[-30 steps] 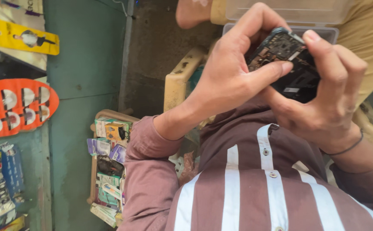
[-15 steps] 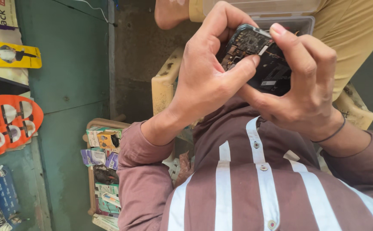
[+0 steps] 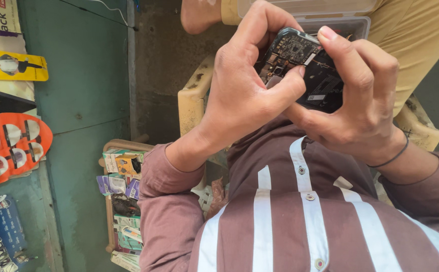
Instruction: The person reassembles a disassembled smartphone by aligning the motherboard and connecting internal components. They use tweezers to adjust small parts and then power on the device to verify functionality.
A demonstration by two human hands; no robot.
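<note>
**Opened phone held between both hands, upper centre of frame**

The opened phone (image 3: 307, 70), its back cover off so that the circuit board and a dark lower panel show, lies in the upper centre of the frame, in front of the person's chest. Its long axis runs on a diagonal, from the board end at upper left down to the dark panel end at lower right.

The left hand (image 3: 244, 95) comes in from the lower left of the frame. Its fingers arch over the top edge of the board end, and its thumb crosses in from below, the tip resting on the phone where board meets dark panel. This hand is closed on the board end of the phone.

The right hand (image 3: 360, 108) comes in from the lower right. It cups the dark panel end from the right and below, the index finger lying along the upper right edge with its tip beside the board. This hand is clamped on the phone as well. A thin dark band sits on its wrist.

Both hands touch the phone; the left thumb tip is nearest to the exposed board. Whether either hand also pinches a small part or tool cannot be told.

Behind the phone, at the top edge of the frame, is a clear plastic box (image 3: 330, 15). A striped maroon shirt (image 3: 300, 216) fills the lower frame.
</note>
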